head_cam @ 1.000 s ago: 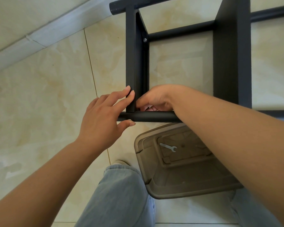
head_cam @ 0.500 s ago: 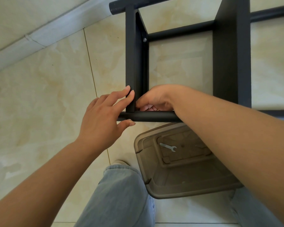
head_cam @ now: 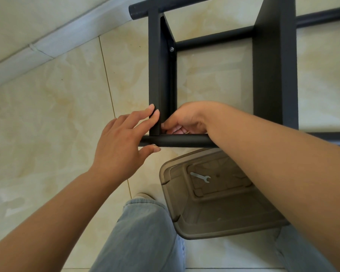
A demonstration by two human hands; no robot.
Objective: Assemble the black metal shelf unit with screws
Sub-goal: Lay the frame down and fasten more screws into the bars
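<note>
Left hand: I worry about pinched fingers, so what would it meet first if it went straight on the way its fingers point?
The left hand already touches the black upright bar.

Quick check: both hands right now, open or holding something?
Left hand: open, straight fingers steadying the black frame at its corner.
Right hand: fingers curled inside the corner; what they hold cannot be told.
</note>
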